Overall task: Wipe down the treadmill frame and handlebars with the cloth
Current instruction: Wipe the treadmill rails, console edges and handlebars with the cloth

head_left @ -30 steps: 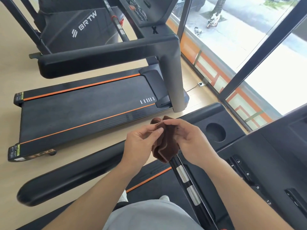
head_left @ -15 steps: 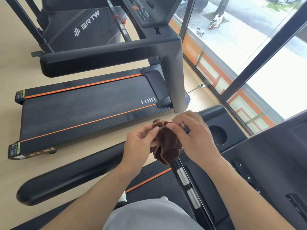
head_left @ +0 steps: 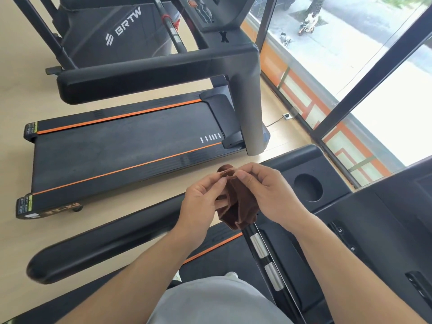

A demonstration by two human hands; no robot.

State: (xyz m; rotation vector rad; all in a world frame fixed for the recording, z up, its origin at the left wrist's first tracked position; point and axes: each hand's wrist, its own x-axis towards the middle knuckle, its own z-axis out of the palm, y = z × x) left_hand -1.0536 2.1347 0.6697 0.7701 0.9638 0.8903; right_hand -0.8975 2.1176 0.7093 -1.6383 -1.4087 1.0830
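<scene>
Brown cloth (head_left: 236, 206) hangs pinched between left hand (head_left: 201, 202) and right hand (head_left: 268, 195) above the handlebar (head_left: 105, 244), apparently being refolded for wiping.

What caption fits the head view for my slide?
Both hands, left hand and right hand, pinch a brown cloth above the treadmill handlebar.

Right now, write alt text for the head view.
Two bare hands, left hand and right hand, pinch a bunched brown cloth above a black treadmill handlebar. A second treadmill with orange stripes stands beyond on the pale floor, beside a large window.
</scene>
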